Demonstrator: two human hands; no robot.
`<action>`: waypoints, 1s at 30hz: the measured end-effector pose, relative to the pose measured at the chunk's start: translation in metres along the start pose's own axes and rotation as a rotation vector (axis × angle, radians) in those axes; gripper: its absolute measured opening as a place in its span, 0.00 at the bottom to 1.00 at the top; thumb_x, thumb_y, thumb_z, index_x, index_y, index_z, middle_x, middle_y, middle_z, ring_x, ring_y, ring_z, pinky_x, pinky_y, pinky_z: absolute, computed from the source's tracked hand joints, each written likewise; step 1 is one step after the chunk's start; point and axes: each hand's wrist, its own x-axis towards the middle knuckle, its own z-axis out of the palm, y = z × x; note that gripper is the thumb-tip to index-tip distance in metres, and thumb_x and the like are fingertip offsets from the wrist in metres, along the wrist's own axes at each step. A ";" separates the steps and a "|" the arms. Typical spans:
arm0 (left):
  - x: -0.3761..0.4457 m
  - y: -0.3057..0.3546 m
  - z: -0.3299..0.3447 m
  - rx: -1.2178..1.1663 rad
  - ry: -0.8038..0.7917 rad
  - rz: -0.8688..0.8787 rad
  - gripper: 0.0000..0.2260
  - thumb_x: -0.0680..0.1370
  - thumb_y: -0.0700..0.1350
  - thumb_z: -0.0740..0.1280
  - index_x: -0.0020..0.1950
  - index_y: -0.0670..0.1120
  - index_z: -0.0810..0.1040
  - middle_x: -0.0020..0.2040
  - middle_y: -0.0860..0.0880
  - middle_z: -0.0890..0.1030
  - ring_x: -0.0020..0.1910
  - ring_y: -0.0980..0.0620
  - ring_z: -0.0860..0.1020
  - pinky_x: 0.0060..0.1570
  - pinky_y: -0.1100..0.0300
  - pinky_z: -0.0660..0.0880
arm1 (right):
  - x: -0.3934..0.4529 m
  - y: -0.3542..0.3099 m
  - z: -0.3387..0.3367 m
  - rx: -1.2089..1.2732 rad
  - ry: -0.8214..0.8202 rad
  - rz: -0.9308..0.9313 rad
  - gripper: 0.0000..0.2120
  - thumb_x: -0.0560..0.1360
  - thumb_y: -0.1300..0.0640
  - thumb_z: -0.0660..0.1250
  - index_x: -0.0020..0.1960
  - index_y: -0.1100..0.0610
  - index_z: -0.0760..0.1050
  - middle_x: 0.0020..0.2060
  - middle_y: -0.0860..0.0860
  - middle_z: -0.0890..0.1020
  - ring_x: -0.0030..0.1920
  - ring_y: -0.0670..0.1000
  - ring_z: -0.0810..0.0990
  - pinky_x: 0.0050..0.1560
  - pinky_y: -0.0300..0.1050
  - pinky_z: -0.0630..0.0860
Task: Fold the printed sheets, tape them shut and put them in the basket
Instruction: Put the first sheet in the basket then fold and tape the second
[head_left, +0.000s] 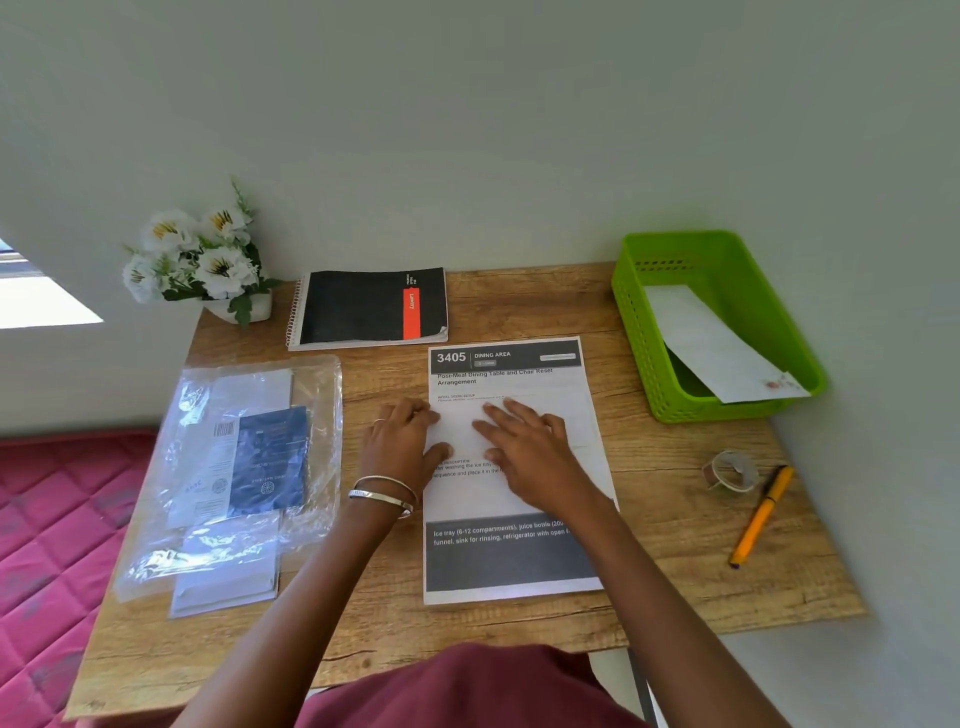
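Both hands, left (402, 441) and right (524, 441), press flat-fingered on the sheet (511, 467), gripping nothing, pinning it to the surface (675, 499) for folding.

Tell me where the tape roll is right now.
In the head view, the tape roll sits on the table's right side, just left of the orange pen and below the green basket.

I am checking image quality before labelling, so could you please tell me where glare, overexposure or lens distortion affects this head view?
Head view: glare streaks the clear plastic sleeve on the left; the window patch at far left is blown out; wide-angle distortion bows the wooden table edges; the white printed sheet reads sharply.
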 end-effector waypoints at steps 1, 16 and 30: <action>-0.001 0.001 0.000 -0.006 0.002 -0.012 0.20 0.71 0.51 0.70 0.61 0.47 0.76 0.61 0.49 0.73 0.60 0.46 0.69 0.58 0.49 0.70 | 0.000 -0.001 0.001 -0.030 -0.015 0.007 0.21 0.81 0.53 0.56 0.74 0.48 0.62 0.76 0.47 0.58 0.76 0.51 0.51 0.67 0.53 0.53; -0.015 0.006 0.008 -0.023 0.134 0.086 0.08 0.69 0.42 0.73 0.48 0.48 0.83 0.50 0.47 0.79 0.52 0.41 0.75 0.47 0.46 0.70 | -0.029 0.056 -0.006 -0.124 0.099 0.359 0.21 0.80 0.51 0.60 0.72 0.52 0.66 0.74 0.47 0.63 0.74 0.51 0.58 0.60 0.51 0.57; -0.037 0.008 0.011 0.014 -0.027 0.121 0.22 0.76 0.49 0.65 0.68 0.46 0.70 0.65 0.47 0.71 0.65 0.43 0.67 0.61 0.45 0.69 | -0.092 0.010 0.002 0.115 -0.100 -0.170 0.32 0.67 0.36 0.70 0.67 0.47 0.72 0.69 0.47 0.68 0.69 0.47 0.59 0.65 0.44 0.55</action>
